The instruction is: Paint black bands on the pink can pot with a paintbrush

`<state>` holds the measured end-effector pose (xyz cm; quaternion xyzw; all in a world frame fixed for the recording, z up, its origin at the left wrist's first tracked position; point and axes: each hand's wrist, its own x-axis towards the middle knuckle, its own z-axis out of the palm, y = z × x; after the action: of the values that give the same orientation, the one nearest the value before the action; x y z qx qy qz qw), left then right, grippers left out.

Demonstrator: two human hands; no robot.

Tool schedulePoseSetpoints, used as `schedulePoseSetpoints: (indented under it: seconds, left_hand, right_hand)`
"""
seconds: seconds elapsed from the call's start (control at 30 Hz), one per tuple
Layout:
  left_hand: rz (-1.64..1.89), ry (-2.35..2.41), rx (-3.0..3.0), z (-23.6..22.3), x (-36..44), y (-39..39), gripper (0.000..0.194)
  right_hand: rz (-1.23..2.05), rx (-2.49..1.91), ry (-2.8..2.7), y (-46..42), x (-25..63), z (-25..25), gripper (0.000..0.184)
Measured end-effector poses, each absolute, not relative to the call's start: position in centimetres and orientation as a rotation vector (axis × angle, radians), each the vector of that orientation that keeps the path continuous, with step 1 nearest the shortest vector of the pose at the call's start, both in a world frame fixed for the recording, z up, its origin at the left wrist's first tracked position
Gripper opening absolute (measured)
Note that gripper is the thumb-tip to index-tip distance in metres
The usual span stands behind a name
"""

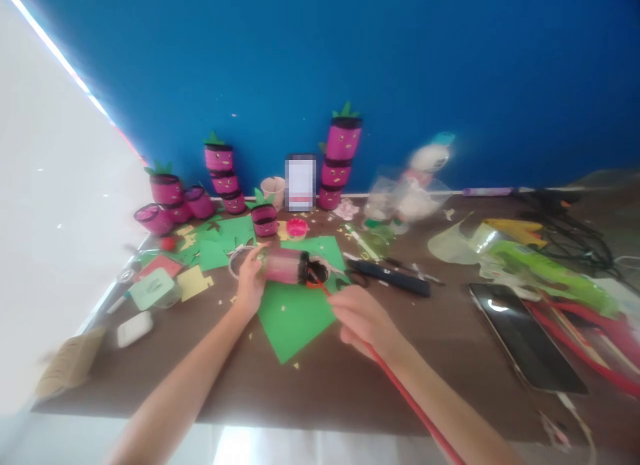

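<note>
A pink cylinder (284,265) with a dark end lies on its side over the upper part of the green sheet (295,325), the landmark here. The left hand (251,278), at the sheet's left edge, has its fingers curled round the cylinder's left end; the right hand (363,318), just right of the sheet, has its fingers closed in a pinch on a slender red stick (400,384). The step in hand appears to be work at the dark end with the stick's tip; blur hides whether they touch. The next move would seem to call for a steady left hold and fine control of the tip. The sheet rests on a brown table (300,398); a dark phone (525,335) lies well to its right, and stacked magenta pots (343,140) stand beyond it before a blue wall (280,52).
</note>
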<state>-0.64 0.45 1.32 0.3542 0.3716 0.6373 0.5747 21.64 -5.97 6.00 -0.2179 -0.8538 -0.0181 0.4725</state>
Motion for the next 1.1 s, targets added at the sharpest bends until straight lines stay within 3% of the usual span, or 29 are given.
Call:
schedulePoseSetpoints:
  seconds: [0.27,1.1]
  left_hand:
    - [1.496,0.867,0.87,1.0,-0.8,0.5,0.04]
    - [1.496,0.84,0.686,1.1,-0.5,0.7,0.036]
  right_hand:
    - [0.001,-0.507,-1.988,-6.4,22.0,5.9,0.036]
    - [0.184,-0.609,-1.719,-6.2,21.1,5.1,0.022]
